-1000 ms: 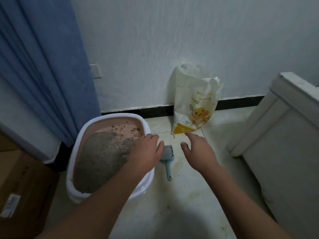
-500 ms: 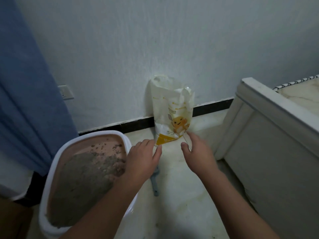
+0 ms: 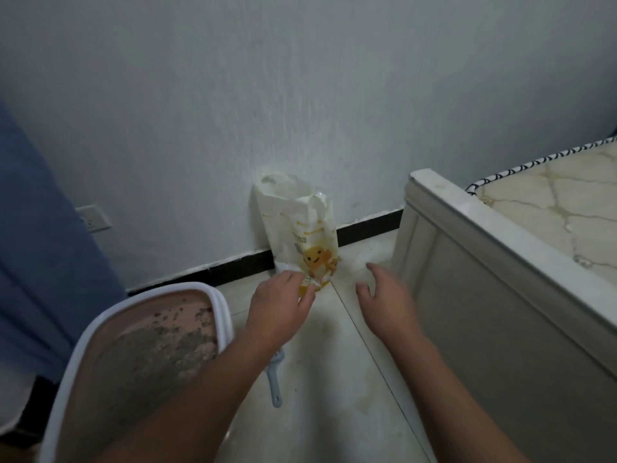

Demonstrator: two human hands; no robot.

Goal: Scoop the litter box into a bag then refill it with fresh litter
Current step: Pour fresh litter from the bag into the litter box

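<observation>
White and yellow, the litter bag leans against the wall. Both the left hand and right hand reach toward it, fingers spread wide, holding nothing.

Scoop betw. litter box & bed frame.
</observation>
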